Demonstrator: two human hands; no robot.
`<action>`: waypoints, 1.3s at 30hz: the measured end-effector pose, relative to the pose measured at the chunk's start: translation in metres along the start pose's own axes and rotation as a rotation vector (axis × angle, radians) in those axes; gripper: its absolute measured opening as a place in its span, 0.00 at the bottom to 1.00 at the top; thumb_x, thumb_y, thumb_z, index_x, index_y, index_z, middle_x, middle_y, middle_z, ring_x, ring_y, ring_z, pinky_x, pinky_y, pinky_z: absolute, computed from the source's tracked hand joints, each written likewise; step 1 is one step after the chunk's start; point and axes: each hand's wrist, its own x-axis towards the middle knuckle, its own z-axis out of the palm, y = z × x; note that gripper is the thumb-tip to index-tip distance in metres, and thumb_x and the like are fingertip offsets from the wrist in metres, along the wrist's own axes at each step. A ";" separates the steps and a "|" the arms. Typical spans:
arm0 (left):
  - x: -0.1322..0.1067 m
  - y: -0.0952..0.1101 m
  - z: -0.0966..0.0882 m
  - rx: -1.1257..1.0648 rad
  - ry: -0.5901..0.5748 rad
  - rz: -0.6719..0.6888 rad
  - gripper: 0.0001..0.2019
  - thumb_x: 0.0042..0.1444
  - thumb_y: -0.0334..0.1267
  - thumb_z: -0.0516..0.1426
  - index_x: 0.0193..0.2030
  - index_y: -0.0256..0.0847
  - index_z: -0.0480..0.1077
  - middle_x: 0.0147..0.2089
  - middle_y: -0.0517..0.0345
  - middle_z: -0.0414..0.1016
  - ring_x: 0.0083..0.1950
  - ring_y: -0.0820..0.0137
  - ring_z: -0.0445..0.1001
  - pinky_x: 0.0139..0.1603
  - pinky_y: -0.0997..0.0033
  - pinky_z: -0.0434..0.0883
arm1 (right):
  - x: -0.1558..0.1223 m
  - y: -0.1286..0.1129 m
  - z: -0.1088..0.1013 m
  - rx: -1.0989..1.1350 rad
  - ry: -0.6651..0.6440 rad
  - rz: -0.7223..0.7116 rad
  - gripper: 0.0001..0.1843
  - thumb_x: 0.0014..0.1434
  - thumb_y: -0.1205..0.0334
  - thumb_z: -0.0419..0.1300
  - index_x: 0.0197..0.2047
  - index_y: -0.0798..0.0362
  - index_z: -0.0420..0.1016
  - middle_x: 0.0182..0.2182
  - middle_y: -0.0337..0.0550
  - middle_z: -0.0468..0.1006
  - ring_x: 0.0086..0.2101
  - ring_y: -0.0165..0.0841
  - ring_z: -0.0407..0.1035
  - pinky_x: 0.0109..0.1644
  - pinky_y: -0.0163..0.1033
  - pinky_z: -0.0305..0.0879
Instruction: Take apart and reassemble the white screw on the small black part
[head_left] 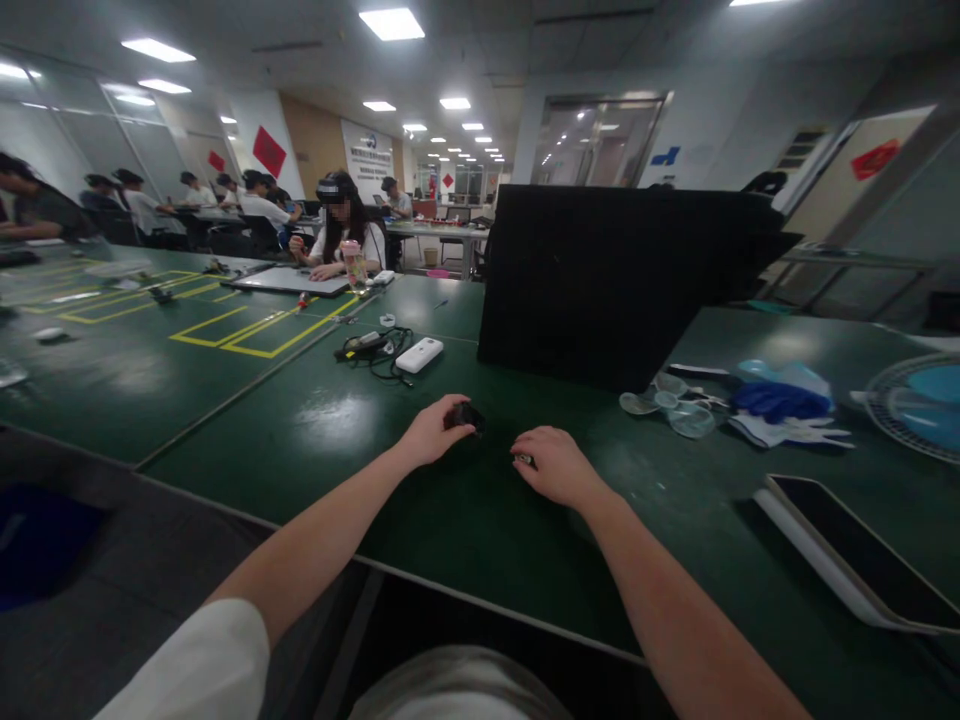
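Note:
Between the thumb and fingers of my left hand (437, 430) is a small black blocky object (469, 416), too dark to name. My right hand (553, 466) is a short way to its right, fingers curled and pinched round a tiny metallic piece (524, 458), mostly hidden by the fingers. The two hands are apart, low over the green tabletop (450, 520). Beyond them stands a large black panel (585, 280).
A white power bank (420, 355) and coiled black cables (375, 345) lie at the back left. On the right are clear plastic cups (690, 418), blue-and-white gloves (784, 402), a phone-like device (855, 545) and a round blue fan (926, 400). A person (349, 235) sits across the table.

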 end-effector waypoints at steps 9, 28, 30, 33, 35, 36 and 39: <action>-0.003 0.010 0.004 0.154 -0.053 -0.021 0.26 0.55 0.38 0.62 0.61 0.47 0.64 0.49 0.56 0.77 0.46 0.67 0.77 0.50 0.65 0.73 | 0.006 0.001 0.002 -0.064 0.032 0.047 0.18 0.66 0.58 0.52 0.57 0.48 0.73 0.51 0.46 0.79 0.51 0.42 0.71 0.58 0.55 0.60; -0.010 0.029 0.028 0.313 -0.090 -0.032 0.25 0.55 0.43 0.61 0.60 0.50 0.65 0.49 0.58 0.78 0.46 0.65 0.78 0.47 0.67 0.72 | 0.009 -0.030 0.003 0.167 0.326 -0.049 0.09 0.65 0.59 0.57 0.43 0.48 0.78 0.39 0.43 0.79 0.43 0.39 0.72 0.48 0.50 0.70; -0.010 0.030 0.030 0.304 -0.104 -0.016 0.25 0.55 0.43 0.62 0.60 0.50 0.65 0.49 0.58 0.78 0.46 0.65 0.78 0.48 0.67 0.72 | 0.011 -0.029 0.004 0.113 0.321 -0.061 0.09 0.65 0.59 0.57 0.42 0.46 0.80 0.43 0.44 0.78 0.47 0.41 0.69 0.51 0.52 0.68; -0.011 0.030 0.030 0.281 -0.121 0.018 0.25 0.54 0.44 0.62 0.59 0.49 0.65 0.49 0.57 0.78 0.45 0.64 0.78 0.47 0.66 0.73 | 0.011 -0.026 0.006 0.052 0.329 -0.035 0.10 0.64 0.58 0.57 0.41 0.45 0.81 0.51 0.45 0.74 0.53 0.43 0.65 0.55 0.54 0.66; -0.012 0.031 0.031 0.266 -0.130 0.036 0.25 0.54 0.44 0.62 0.59 0.49 0.66 0.48 0.57 0.78 0.45 0.64 0.78 0.47 0.66 0.73 | 0.011 -0.027 0.008 0.039 0.329 -0.026 0.10 0.64 0.59 0.57 0.40 0.46 0.81 0.52 0.46 0.73 0.54 0.44 0.63 0.56 0.54 0.64; -0.012 0.031 0.031 0.261 -0.133 0.040 0.25 0.54 0.44 0.62 0.59 0.49 0.66 0.48 0.57 0.78 0.45 0.65 0.77 0.47 0.66 0.73 | 0.011 -0.029 0.008 0.041 0.334 -0.024 0.10 0.64 0.60 0.57 0.41 0.47 0.80 0.53 0.47 0.72 0.54 0.43 0.63 0.56 0.54 0.64; -0.012 0.032 0.031 0.250 -0.132 0.043 0.25 0.54 0.43 0.62 0.59 0.48 0.66 0.49 0.57 0.78 0.46 0.64 0.77 0.48 0.66 0.73 | 0.012 -0.032 0.005 0.064 0.365 -0.030 0.09 0.62 0.60 0.58 0.43 0.50 0.78 0.52 0.49 0.72 0.53 0.44 0.65 0.56 0.51 0.64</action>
